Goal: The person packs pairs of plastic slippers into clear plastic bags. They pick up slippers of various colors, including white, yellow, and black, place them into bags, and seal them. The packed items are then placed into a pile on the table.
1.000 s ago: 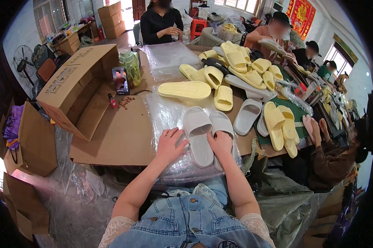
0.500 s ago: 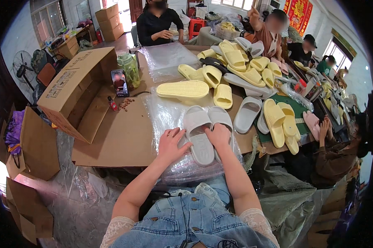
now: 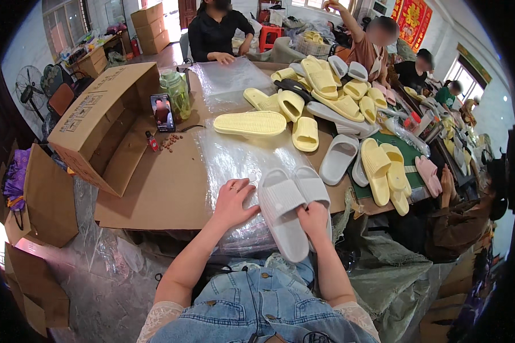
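1. An open cardboard box [image 3: 106, 97] lay sideways on the surface [image 3: 154, 197], between nine and ten o'clock from mid-view.
2. A phone [image 3: 163, 117] stood at ten o'clock, near a green bottle [image 3: 176, 94].
3. Stacked cartons [image 3: 150, 28] rose at eleven.
4. A red stool [image 3: 270, 35] stood at twelve.
5. Purple fabric [image 3: 16, 177] sat in a carton [image 3: 51, 197] at nine.

I am looking down, over my remote feed, at a faded blue denim garment [image 3: 229, 320] that the person is wearing; copper-coloured buttons [image 3: 265, 275] are running down its front, and stitched seams are crossing it. Cream lace sleeves [image 3: 157, 320] are covering both upper arms and ending above the elbows, leaving the forearms bare. On the left hand [image 3: 233, 204] a slim ring [image 3: 233, 187] is circling one finger.
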A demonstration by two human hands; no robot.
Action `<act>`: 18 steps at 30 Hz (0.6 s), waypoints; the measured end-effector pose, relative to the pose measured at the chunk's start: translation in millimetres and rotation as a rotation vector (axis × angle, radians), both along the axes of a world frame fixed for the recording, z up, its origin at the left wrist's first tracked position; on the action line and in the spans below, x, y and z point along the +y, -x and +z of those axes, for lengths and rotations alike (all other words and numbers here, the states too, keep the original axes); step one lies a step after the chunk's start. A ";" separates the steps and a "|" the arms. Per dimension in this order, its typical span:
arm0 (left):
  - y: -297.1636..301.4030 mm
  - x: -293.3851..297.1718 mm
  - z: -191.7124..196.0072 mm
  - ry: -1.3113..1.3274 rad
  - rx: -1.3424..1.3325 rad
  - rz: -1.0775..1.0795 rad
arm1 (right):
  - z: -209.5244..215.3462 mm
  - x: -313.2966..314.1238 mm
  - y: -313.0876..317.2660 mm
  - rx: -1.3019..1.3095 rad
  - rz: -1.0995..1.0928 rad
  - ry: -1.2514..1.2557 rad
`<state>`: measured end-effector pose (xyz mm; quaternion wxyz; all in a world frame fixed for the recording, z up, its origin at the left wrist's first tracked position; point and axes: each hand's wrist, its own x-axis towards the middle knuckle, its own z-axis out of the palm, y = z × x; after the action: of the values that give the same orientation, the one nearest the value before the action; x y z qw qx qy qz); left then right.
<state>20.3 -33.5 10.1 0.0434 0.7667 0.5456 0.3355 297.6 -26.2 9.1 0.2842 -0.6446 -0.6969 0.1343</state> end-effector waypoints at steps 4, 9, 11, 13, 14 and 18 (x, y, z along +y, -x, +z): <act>-0.1 1.1 -3.9 -0.037 -0.055 -0.035 | -20.1 -25.2 -33.3 0.240 0.000 -0.047; -0.2 2.2 -3.8 -0.080 -0.114 -0.014 | -21.4 -42.6 -57.3 0.936 -0.097 -0.149; -0.1 5.4 -5.1 -0.151 -0.119 -0.037 | -18.9 -47.4 -68.1 0.979 -0.069 -0.157; 0.1 6.3 -6.7 -0.161 -0.125 -0.039 | -6.9 -47.8 -72.2 0.932 -0.080 -0.193; -1.4 5.3 -1.8 -0.171 -0.124 -0.024 | -0.5 -49.6 -73.0 0.924 -0.069 -0.198; -2.8 4.9 -2.4 -0.049 -0.220 0.049 | -13.8 -48.2 -65.9 0.996 -0.040 -0.339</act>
<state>23.1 -28.6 7.6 0.0760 0.7127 0.5477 0.4317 363.5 -74.4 -4.8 0.6838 -0.4609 -0.4769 0.3043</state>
